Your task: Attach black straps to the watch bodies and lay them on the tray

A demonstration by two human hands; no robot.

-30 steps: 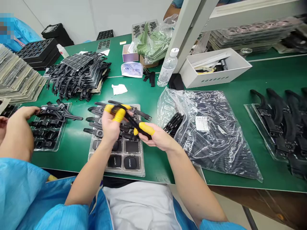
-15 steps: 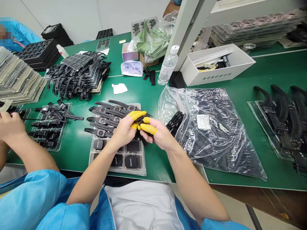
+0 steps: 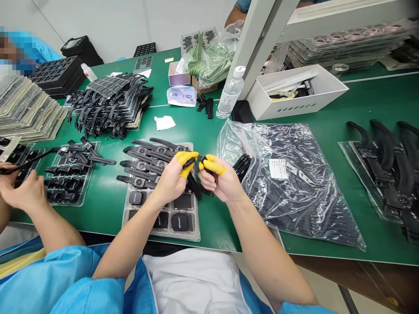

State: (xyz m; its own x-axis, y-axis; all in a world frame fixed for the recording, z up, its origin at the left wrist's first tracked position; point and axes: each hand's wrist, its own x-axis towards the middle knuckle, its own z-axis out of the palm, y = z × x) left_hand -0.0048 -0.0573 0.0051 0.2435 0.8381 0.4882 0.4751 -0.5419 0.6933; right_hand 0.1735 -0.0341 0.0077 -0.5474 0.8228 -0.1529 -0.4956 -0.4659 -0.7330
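Nearest you: tray [image 3: 198, 223], black cases [image 3: 180, 223] in its near half. Your left hand [image 3: 172, 181] and right hand [image 3: 225, 183], yellow covers [image 3: 215, 166] on some fingers, both pinch a black strap [image 3: 189, 162] above the tray's right side. Watches [image 3: 142, 166] lie fanned across its far part. Clear bag [image 3: 307, 205] to the right (white label [image 3: 278, 168] up), packed dark. Farther: paper scrap [image 3: 164, 123], bottle [image 3: 231, 93], white box [image 3: 291, 106].

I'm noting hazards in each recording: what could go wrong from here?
The black watch strap is pinched between the fingers of the left hand and right hand, so it might slip. If dropped, it could scuff the watches on the tray below.

The clear bag seems open near the right hand, where black straps show; a bump might spill some.
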